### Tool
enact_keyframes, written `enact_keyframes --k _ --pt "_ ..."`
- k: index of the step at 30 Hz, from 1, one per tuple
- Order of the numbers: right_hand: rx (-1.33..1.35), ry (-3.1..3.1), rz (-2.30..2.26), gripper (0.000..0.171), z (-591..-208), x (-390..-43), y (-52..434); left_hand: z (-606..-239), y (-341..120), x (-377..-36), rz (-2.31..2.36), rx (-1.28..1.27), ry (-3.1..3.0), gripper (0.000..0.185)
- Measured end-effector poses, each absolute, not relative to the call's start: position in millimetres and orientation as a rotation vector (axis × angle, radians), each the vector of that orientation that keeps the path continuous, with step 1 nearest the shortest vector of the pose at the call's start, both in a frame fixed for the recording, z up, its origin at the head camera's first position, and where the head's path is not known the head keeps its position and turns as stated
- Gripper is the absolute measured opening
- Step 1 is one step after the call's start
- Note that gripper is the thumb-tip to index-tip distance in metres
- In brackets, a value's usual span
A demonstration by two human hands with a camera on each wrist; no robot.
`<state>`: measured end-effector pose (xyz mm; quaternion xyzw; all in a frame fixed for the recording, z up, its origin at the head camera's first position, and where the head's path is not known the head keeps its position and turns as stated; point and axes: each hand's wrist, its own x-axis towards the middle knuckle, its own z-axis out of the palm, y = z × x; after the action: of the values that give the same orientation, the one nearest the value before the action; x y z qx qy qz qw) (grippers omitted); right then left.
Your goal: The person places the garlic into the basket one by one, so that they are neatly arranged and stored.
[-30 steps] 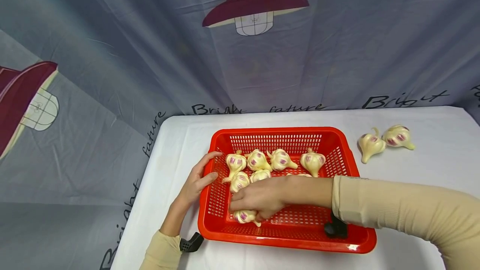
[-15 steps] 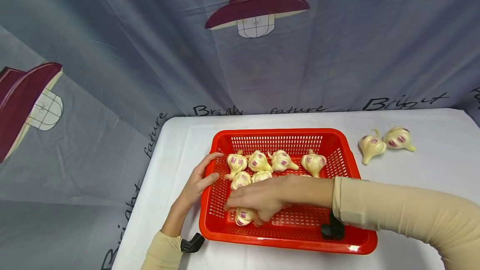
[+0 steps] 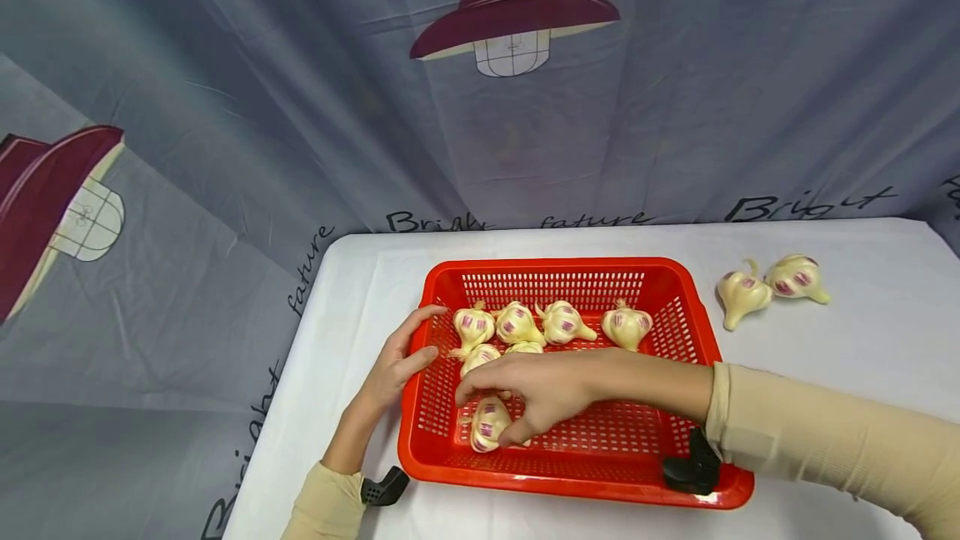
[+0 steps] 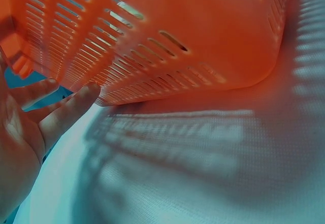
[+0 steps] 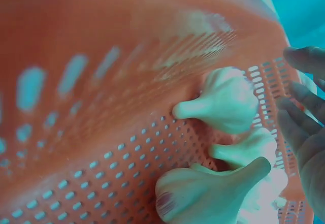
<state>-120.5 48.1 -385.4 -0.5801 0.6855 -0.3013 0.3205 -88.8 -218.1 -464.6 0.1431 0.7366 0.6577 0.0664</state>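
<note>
A red plastic basket (image 3: 570,486) holds several garlic bulbs, most of them grouped toward its left and back. My right hand (image 3: 543,386) hangs over the basket's left part, fingers spread and thumb beside a garlic bulb (image 3: 487,423) near the front left corner. In the right wrist view the right fingers (image 5: 304,117) are apart from the bulbs and hold nothing. My left hand (image 3: 393,361) rests at the basket's left rim with fingers and thumb on it. From the left wrist, its fingers (image 4: 66,112) look nearly straight against the perforated outer wall.
Two garlic bulbs, one pale (image 3: 742,294) and one purple-streaked (image 3: 797,277), lie on the white tablecloth (image 3: 825,357) right of the basket. A grey curtain (image 3: 675,132) printed with lamps hangs behind and at the left of the table.
My right hand has let go of the front left garlic bulb, and its arm has drawn back a little to the right. The left hand stays at the rim.
</note>
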Motion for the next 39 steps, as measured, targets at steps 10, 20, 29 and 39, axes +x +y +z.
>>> enact_keyframes --k 10,20,29,39 --pt "-1.264 1.622 -1.229 0.043 -374 -117 74 -464 -217 -89 1.966 0.423 2.250 0.052" --pt "-1.176 1.680 -1.402 0.044 -366 -124 109 -461 -217 -89 1.973 0.430 2.230 0.051" --pt "-1.131 1.746 -1.520 0.043 -374 -127 154 -461 -218 -88 1.973 0.410 2.223 0.053" --pt "-1.186 1.926 -1.619 0.053 -379 -130 206 -461 -217 -87 1.972 0.420 2.214 0.052"
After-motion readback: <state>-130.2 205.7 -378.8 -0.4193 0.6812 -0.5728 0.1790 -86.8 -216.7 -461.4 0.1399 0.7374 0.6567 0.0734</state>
